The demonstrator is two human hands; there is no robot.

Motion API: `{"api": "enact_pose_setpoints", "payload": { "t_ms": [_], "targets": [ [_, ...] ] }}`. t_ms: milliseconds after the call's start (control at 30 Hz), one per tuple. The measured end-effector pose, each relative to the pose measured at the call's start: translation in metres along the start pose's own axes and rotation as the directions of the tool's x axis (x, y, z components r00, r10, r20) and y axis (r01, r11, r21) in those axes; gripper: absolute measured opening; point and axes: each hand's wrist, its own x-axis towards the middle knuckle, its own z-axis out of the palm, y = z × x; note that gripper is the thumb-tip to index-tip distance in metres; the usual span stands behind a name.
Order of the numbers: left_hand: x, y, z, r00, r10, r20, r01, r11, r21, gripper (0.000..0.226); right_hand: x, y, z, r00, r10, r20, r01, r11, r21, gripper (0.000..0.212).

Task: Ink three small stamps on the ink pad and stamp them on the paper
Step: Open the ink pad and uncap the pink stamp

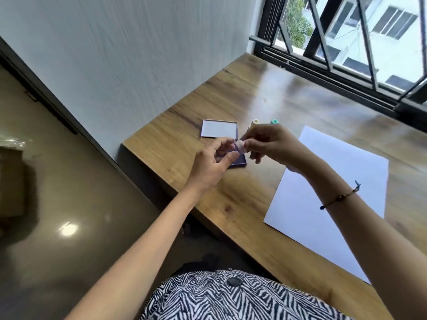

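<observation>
Right hand (270, 144) is pinching a small pinkish stamp (241, 144) at its fingertips, left hand (212, 162) is hovering open beside it, half hiding the ink pad (239, 163).

Both hands hover above the ink pad (238, 161), blocking it. Behind them stand the lid (219, 128) and two stamps (255, 122). The paper (323, 204) and the desk (288, 93) toward the window lie open.

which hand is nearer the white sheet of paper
Right. The right hand, pinching a small pink stamp, is just off the paper's far-left edge; the left hand is farther left, over the ink pad.
</observation>
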Motion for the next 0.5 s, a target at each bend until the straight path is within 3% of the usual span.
{"api": "enact_pose_setpoints", "payload": {
  "t_ms": [167, 300, 500],
  "targets": [
    [-0.013, -0.001, 0.0, 0.999, -0.018, 0.034, 0.021, 0.997, -0.077, 0.028, -0.008, 0.001, 0.013, 1.0, 0.02, 0.002, -0.02, 0.999, 0.048, 0.006],
    [-0.016, -0.004, 0.002, 0.998, -0.057, -0.018, 0.053, 0.984, -0.173, 0.016, -0.012, 0.004, 0.02, 1.0, 0.015, 0.015, -0.016, 0.995, 0.099, 0.006],
    [-0.023, -0.018, -0.002, 0.99, -0.098, -0.099, 0.07, 0.966, -0.247, 0.008, -0.016, 0.008, 0.025, 0.991, -0.04, -0.124, 0.05, 0.995, 0.081, 0.004]
  ]
}}
